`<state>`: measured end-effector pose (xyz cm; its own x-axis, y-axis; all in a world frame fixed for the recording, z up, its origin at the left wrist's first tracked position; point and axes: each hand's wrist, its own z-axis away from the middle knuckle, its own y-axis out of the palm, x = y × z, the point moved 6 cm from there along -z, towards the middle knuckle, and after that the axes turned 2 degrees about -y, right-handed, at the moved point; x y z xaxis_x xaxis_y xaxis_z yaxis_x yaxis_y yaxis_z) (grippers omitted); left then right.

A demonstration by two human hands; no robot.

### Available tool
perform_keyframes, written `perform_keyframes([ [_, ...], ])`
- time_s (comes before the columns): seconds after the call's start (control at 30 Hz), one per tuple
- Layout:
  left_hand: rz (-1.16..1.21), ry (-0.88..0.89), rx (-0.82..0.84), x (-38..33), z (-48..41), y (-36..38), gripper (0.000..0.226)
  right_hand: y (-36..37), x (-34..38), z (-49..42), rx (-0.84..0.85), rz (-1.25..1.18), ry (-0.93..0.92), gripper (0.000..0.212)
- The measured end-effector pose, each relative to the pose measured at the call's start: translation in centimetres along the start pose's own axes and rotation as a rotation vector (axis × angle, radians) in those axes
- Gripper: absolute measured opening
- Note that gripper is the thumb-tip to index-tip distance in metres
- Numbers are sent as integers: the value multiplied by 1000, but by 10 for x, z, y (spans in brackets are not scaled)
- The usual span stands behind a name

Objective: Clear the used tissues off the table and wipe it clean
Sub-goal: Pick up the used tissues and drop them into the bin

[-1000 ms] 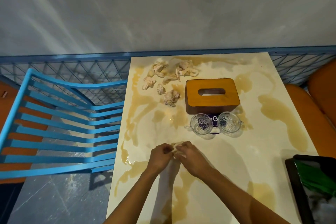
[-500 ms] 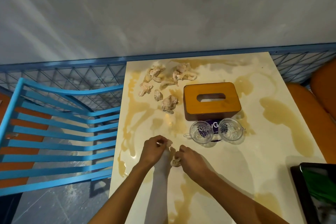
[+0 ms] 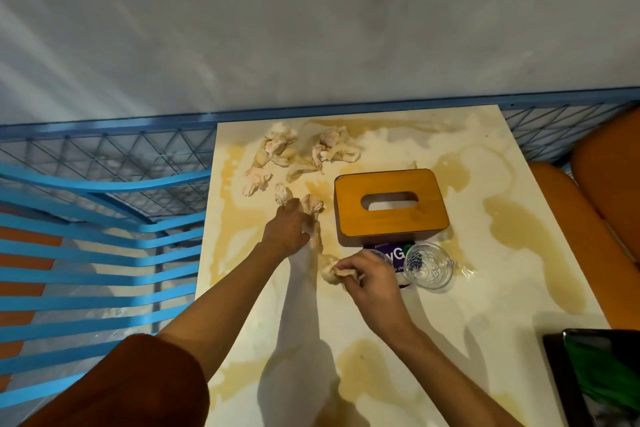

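Tissues (image 3: 304, 152) strewn at 11 o'clock on the table (image 3: 485, 305), in a loose clump running 9 to 3 along the far edge, with smaller bits trailing toward 6. Nearest of these, a wad (image 3: 313, 204), just left of the box (image 3: 391, 215) and touching the left hand (image 3: 285, 230) at its 1 o'clock. Fingers (image 3: 302, 218) curled at the wad's near edge; cannot tell whether closed on it or only brushing it. One more tissue, a ball (image 3: 330, 274), pinched in the right hand (image 3: 372, 279), at 5 o'clock from the wad and near mid-table. Glass (image 3: 427, 265) just beside that hand at 3 o'clock. Bin (image 3: 595, 378) with a green liner at 4 o'clock, off the table's near right corner, well apart from the clump. Left hand clearly the nearer to the clump, with the rest of it lying onward at 12 from the wad; right hand the nearer to the bin. Probably best to gather with the left and carry or pass rightward. Tan spills across most of the top, so wiping apparently not yet done. Wet paper, likely soft and prone to tearing; better scooped than pinched at a corner. Worth minding the glass on any sweep toward the bin.
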<state>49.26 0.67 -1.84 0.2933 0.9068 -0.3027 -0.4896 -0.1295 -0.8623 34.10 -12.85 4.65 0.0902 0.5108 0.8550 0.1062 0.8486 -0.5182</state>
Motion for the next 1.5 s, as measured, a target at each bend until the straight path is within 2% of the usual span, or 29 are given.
perform_keyframes([
  [0.1,-26,13,0,-4,-6,2,28,-6,-6,-5,-26,12,47,18],
  [0.27,60,14,-91,3,-5,2,28,-12,-7,-12,-32,-2,66,17],
  [0.53,410,65,-346,-1,49,-30,26,-24,11,-21,-81,-31,30,18],
  [0.73,697,78,-339,-27,100,-39,29,-35,15,-9,-120,-91,80,22],
  [0.8,757,92,-336,-39,113,-41,34,-41,13,-1,-142,-101,112,30],
  [0.87,734,111,-341,-49,121,-41,46,-48,11,7,-160,-104,131,35],
  [0.93,708,112,-355,-60,126,-43,49,-59,13,16,-182,-91,121,29],
  [1.1,723,178,-394,-95,137,-46,28,-93,11,38,-248,-44,97,22],
  [1.5,669,319,-419,-224,166,-13,20,-204,-31,122,-387,-85,111,28],
])
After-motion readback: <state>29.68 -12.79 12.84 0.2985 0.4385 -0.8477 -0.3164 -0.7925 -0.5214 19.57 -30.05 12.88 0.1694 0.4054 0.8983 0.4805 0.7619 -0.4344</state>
